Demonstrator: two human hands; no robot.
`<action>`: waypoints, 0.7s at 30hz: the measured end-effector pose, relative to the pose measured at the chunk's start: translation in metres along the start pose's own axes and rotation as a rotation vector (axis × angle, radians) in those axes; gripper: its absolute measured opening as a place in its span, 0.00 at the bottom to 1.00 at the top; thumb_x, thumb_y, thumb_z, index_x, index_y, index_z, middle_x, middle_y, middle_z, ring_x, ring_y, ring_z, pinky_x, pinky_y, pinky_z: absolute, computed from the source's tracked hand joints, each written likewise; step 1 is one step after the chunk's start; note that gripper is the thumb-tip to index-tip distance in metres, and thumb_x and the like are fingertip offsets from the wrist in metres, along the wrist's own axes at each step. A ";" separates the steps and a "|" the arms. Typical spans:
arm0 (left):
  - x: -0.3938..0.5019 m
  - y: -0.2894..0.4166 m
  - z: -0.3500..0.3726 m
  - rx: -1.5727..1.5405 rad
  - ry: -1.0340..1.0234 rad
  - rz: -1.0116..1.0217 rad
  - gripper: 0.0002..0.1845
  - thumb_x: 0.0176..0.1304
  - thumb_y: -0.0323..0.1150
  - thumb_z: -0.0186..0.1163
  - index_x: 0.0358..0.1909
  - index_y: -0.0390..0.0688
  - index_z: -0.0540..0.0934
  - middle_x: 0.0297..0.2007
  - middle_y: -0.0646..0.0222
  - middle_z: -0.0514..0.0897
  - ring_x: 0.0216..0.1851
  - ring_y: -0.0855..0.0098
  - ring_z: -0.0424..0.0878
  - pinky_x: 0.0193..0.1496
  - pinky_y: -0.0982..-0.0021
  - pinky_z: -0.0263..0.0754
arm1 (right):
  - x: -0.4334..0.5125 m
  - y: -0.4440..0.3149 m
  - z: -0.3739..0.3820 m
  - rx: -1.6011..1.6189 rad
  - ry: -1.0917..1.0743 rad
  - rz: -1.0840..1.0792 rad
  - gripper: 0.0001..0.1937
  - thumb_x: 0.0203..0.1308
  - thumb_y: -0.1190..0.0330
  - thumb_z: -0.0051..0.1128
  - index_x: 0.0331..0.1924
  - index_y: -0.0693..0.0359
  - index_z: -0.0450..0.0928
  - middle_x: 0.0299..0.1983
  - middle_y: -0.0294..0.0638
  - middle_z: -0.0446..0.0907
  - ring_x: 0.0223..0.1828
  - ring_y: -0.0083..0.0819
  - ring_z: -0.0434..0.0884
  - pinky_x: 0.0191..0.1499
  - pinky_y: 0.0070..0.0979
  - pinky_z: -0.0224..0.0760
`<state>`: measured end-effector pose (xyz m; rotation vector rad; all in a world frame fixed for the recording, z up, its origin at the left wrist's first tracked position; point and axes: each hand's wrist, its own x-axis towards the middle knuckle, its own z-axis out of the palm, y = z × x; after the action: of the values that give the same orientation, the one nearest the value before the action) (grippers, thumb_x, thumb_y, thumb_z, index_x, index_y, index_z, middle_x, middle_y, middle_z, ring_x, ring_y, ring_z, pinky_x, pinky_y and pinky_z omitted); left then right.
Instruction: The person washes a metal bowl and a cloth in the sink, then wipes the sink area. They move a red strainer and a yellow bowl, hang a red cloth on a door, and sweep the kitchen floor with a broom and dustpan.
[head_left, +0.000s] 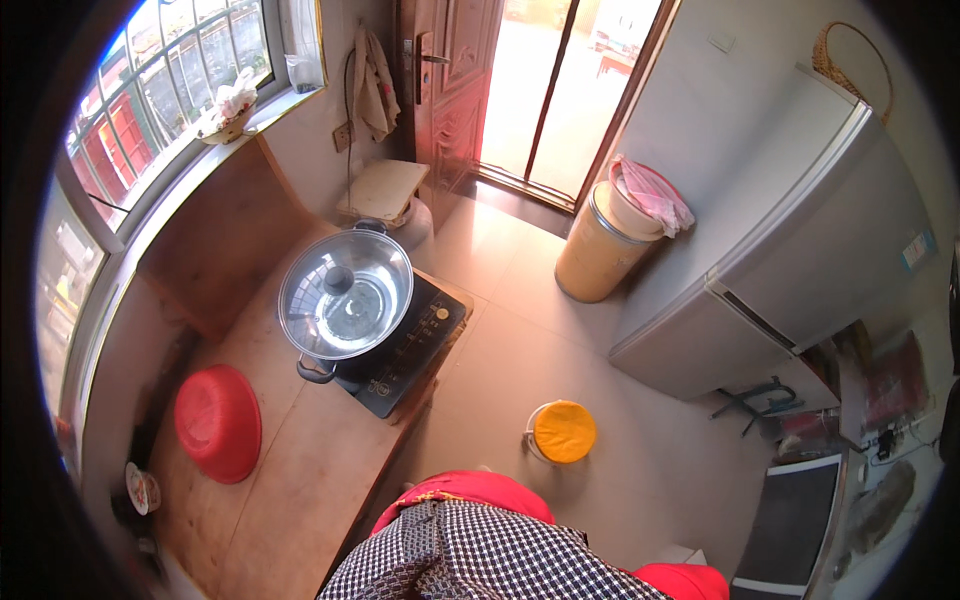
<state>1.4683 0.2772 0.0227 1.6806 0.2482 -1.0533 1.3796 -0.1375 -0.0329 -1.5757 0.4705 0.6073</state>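
Note:
Both my hands are out of view; at the lower edge I see a checked apron (495, 555) over red clothing (480, 484). Before me to the left, a two-handled steel pot (379, 330) sits on a black induction cooker (409, 352), at the corner of a wooden table (300, 480). Its glass lid (390, 277) is on, with a dark knob (339, 280) on top. Through the glass the pot's bottom shows; whether it holds liquid is unclear. Nearer the window, a red plastic basin (217, 424) rests upside down on the tabletop.
An orange-topped stool (565, 432) stands on the tiled floor. Beside the refrigerator (757, 247) is a tan drum (600, 247) with a tub and pink cloth on it. The door (450, 97) stands ajar. A patterned bowl (142, 487) lies tilted by the wall.

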 end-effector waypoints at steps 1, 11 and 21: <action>0.001 0.001 0.001 0.003 -0.001 -0.002 0.12 0.56 0.39 0.53 0.27 0.39 0.76 0.23 0.74 0.76 0.26 0.82 0.72 0.29 0.78 0.68 | -0.003 0.001 0.000 0.006 0.006 0.002 0.13 0.55 0.60 0.47 0.33 0.63 0.74 0.25 0.36 0.75 0.25 0.23 0.74 0.28 0.21 0.68; 0.005 0.005 0.006 0.008 -0.034 -0.013 0.12 0.56 0.39 0.53 0.27 0.39 0.76 0.23 0.75 0.76 0.26 0.82 0.72 0.29 0.78 0.68 | -0.025 0.014 -0.001 0.047 0.059 0.028 0.13 0.55 0.61 0.47 0.33 0.63 0.74 0.25 0.36 0.76 0.24 0.24 0.74 0.28 0.22 0.68; -0.006 -0.006 0.012 -0.019 -0.020 -0.014 0.12 0.56 0.38 0.52 0.26 0.39 0.76 0.22 0.75 0.76 0.26 0.83 0.71 0.29 0.79 0.67 | -0.041 0.026 -0.001 0.044 0.075 0.045 0.13 0.55 0.61 0.47 0.33 0.63 0.74 0.25 0.37 0.76 0.24 0.25 0.74 0.27 0.22 0.68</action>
<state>1.4547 0.2712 0.0228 1.6532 0.2563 -1.0741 1.3321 -0.1430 -0.0269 -1.5537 0.5731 0.5701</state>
